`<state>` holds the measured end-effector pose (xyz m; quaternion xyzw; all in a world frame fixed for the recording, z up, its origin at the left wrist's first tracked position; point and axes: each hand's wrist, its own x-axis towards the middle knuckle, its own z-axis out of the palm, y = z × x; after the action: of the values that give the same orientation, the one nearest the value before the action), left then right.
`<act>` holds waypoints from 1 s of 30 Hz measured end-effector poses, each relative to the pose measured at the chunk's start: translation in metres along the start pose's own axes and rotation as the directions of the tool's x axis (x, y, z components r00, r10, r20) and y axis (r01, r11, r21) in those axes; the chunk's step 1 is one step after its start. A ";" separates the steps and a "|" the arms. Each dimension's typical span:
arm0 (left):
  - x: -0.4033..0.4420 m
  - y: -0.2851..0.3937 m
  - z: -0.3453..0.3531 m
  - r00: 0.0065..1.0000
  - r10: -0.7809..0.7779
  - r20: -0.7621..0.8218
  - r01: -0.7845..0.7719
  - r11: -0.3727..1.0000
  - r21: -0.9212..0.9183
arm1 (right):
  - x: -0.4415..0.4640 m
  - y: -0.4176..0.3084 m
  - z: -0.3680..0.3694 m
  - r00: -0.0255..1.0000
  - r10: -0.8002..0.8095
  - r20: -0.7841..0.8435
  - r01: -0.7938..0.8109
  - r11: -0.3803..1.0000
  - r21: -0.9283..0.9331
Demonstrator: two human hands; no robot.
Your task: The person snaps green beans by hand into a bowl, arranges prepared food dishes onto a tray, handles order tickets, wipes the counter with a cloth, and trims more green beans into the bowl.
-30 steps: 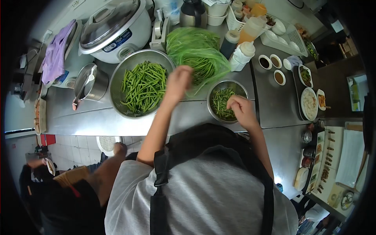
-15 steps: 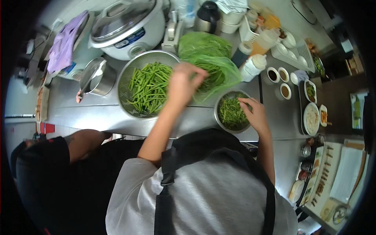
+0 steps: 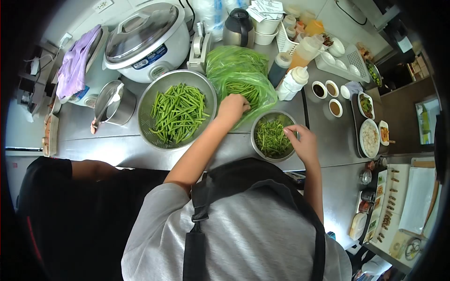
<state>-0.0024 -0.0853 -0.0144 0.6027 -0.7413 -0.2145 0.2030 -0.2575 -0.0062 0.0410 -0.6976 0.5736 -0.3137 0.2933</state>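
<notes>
My left hand (image 3: 232, 111) is at the mouth of a green plastic bag (image 3: 236, 61), its fingers curled in a closed grip beside the green beans (image 3: 243, 91) inside. What those fingers hold, if anything, is hidden. Left of it, a perforated steel colander (image 3: 146, 112) carries a heap of long green beans (image 3: 178, 112). Over the right rim of a smaller steel bowl (image 3: 255, 140), my right hand (image 3: 303, 143) has thumb and forefinger pinched together; anything between them is too small to name. Short green bean pieces (image 3: 272, 139) fill that bowl.
A large rice cooker (image 3: 154, 51) and a steel pot (image 3: 126, 105) stand at the back left. Behind the bowl are squeeze bottles (image 3: 294, 82) and a thermos jug (image 3: 238, 30). Sauce cups (image 3: 335, 107) and a food tray (image 3: 358, 126) lie right. Another person (image 3: 84, 210) stands close on my left.
My left hand has come down from above the colander's right edge to the bag's opening, and its fingers have curled. My right hand stays over the bowl. The whole view has shifted slightly.
</notes>
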 end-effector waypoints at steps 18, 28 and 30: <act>-0.077 0.053 -0.081 0.936 0.317 -0.154 -0.317 0.948 0.023 | 0.007 -0.055 0.029 0.936 -0.218 0.278 0.225 0.974 0.004; -0.076 0.053 -0.055 0.904 0.329 -0.273 -0.357 0.932 -0.060 | -0.006 -0.039 0.026 0.943 0.013 0.333 -0.186 0.849 0.494; -0.080 0.062 -0.050 0.942 0.290 -0.171 -0.321 0.926 -0.198 | -0.004 -0.037 0.031 0.962 0.079 0.262 -0.247 0.665 0.705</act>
<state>-0.0093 0.0005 0.0587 0.4663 -0.7816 -0.2196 0.3512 -0.2114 0.0057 0.0490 -0.4967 0.4264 -0.4136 0.6328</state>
